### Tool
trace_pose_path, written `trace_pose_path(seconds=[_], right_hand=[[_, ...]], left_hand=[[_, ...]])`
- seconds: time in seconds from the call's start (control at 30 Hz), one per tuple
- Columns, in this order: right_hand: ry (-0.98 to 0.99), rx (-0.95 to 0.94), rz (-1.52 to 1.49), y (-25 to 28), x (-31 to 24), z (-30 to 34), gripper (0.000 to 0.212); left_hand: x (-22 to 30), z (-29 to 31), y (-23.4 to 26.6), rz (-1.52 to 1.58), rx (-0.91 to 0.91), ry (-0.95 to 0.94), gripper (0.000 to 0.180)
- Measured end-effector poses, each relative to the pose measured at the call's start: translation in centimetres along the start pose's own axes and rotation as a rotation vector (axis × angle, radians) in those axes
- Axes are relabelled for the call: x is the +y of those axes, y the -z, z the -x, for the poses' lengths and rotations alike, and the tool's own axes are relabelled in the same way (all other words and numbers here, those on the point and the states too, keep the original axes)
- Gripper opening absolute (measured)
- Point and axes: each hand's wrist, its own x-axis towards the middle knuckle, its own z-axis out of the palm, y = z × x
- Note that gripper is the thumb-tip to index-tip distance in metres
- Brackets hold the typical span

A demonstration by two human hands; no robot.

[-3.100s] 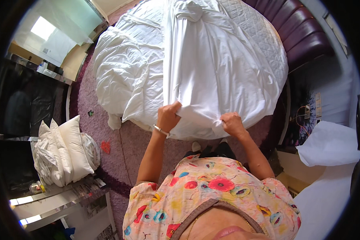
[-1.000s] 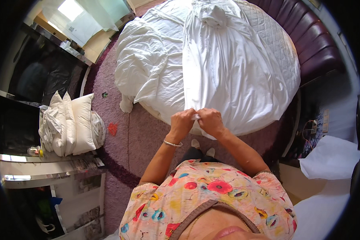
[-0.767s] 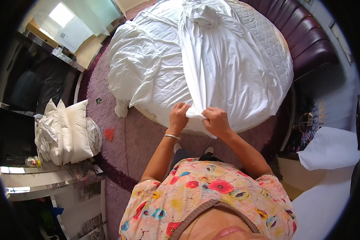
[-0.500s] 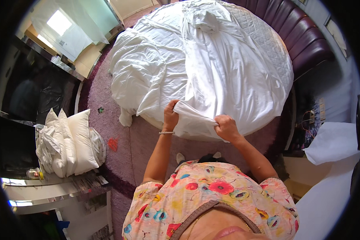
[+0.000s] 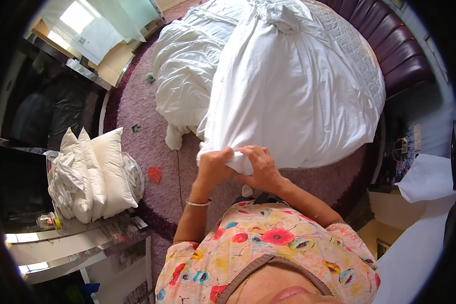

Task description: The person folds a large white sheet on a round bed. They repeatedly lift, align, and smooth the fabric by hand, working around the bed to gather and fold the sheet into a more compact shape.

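Observation:
A large white bed sheet (image 5: 283, 96) spreads over the round bed, its near end drawn toward me off the edge. My left hand (image 5: 214, 168) is closed round a bunched part of that near edge. Close beside it, my right hand (image 5: 262, 171) has its fingers curled over the same edge, thumb below. A short fold of cloth shows between the two hands. Left of the sheet lies a crumpled white cover (image 5: 185, 76), with one end hanging over the bed's side. On the far right a quilted white mattress (image 5: 357, 55) is exposed.
White pillows (image 5: 109, 172) and folded linen stand at left by a glossy dark cabinet (image 5: 50, 111). Purple carpet (image 5: 162, 202) surrounds the bed and bears a red scrap (image 5: 154, 174). A purple padded headboard (image 5: 397, 50) curves at far right. White sheeting (image 5: 428, 177) hangs at right.
The sheet has been pulled toward me and to the left, covering part of the crumpled cover. My hands have come closer together, the right one moving left.

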Motion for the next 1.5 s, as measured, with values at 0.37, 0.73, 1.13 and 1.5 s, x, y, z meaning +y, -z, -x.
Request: trace_pose_path(seconds=[0.37, 0.73, 1.13, 1.5], right_hand=[[-0.198, -0.032, 0.109, 2.3, 3.0, 1.8, 0.014], [-0.263, -0.241, 0.031, 3.8, 4.7, 7.4, 0.020], [-0.074, -0.140, 0.177, -2.2, -1.7, 2.3, 0.047], [-0.099, -0.827, -0.120, -5.2, -2.4, 6.3, 0.019]], left_hand=[[-2.1, 0.2, -5.2, 0.049, -0.233, -0.082, 0.027], [-2.3, 1.3, -5.6, 0.298, -0.081, -0.025, 0.030], [0.9, 3.8, -2.2, -0.060, -0.130, -0.063, 0.023], [1.7, 10.4, 0.6, -0.063, -0.801, 0.132, 0.017]])
